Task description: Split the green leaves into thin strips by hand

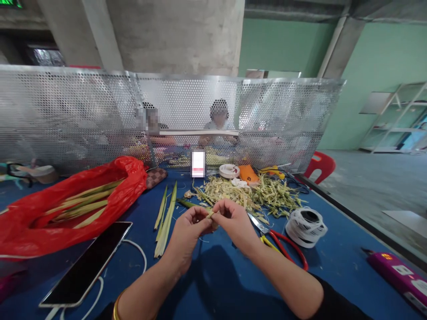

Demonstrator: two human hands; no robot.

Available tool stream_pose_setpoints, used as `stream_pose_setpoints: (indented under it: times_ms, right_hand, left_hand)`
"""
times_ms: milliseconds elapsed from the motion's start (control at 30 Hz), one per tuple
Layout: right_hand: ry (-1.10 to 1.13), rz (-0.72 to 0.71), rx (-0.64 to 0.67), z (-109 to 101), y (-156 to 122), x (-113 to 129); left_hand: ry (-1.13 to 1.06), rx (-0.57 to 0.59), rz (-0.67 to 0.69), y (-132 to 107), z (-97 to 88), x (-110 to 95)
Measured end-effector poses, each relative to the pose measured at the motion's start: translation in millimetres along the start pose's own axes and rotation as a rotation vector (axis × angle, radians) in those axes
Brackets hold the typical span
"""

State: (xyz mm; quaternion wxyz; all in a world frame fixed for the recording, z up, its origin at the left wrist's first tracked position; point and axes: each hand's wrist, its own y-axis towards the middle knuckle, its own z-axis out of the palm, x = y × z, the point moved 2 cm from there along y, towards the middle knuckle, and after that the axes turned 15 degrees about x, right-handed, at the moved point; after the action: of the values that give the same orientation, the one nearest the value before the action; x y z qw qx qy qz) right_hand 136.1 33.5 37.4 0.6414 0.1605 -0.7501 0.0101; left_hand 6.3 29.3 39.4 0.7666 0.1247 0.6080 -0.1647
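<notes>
Above the blue table, my left hand [191, 227] pinches a pale green leaf strip [211, 214], and my right hand [233, 222] grips it from the other side. Both sets of fingers are closed and nearly touch, covering most of the strip. Several long green leaves [167, 222] lie flat left of my left hand. Beyond the fingers spreads a heap of cut leaf scraps [223, 191]. Red-handled scissors [288, 245] rest by my right wrist, over a yellow-handled tool [269, 244]. A roll of white ribbon [306, 227] stands farther right.
A red plastic bag [130, 178] holding leaves and a large phone [90, 262] on a white cable lie left. Tape [229, 171] and an orange packet [248, 174] sit behind the scraps. A perforated metal divider [187, 98] closes the back; people sit beyond. A purple box [396, 273] lies right.
</notes>
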Motion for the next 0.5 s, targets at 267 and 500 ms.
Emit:
stream_pose_setpoints:
  times_ms: [267,500]
  right_hand:
    - [-0.103,0.008,0.031,4,-2,-2]
    - [-0.182,-0.117,0.086,3,-5,9]
  left_hand:
    - [-0.017,0.0,0.005,-2,3.1,-4]
    - [-0.103,0.04,0.008,-2,0.3,-2]
